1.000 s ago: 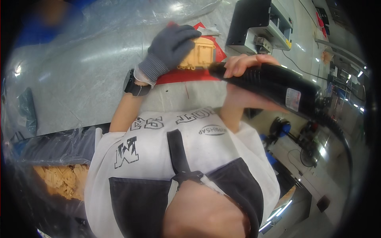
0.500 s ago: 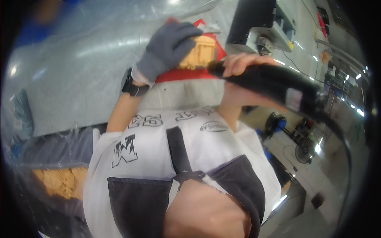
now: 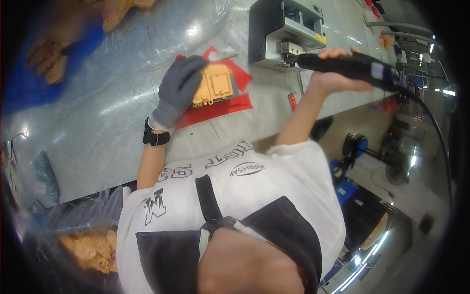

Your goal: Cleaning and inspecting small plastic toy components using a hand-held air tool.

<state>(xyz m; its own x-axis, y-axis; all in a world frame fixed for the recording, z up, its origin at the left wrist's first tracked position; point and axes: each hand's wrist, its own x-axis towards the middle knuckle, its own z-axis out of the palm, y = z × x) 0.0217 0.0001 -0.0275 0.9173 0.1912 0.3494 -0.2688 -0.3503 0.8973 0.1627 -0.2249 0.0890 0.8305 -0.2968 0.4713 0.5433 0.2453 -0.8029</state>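
Note:
My left hand [image 3: 178, 85], in a grey glove, is closed over the left side of an orange plastic housing [image 3: 216, 82]. The housing lies on a dark base with red pieces [image 3: 215, 110] around it on the table. In my bare right hand [image 3: 338, 81] is a black corded electric screwdriver [image 3: 355, 68], held nearly level. Its tip points left, at the front of a black and grey screw feeder [image 3: 274, 36]; whether they touch, I cannot tell.
Plastic film covers part of the metal table [image 3: 112, 122]. More orange parts [image 3: 51, 63] lie on a blue surface at the far left. An open bag of orange pieces [image 3: 90, 247] is at lower left. A small red tube [image 3: 292, 102] lies near the table's right edge.
The screwdriver in my right hand has moved away from the housing, over to the screw feeder. My left hand stays on the housing; the whole view has shifted.

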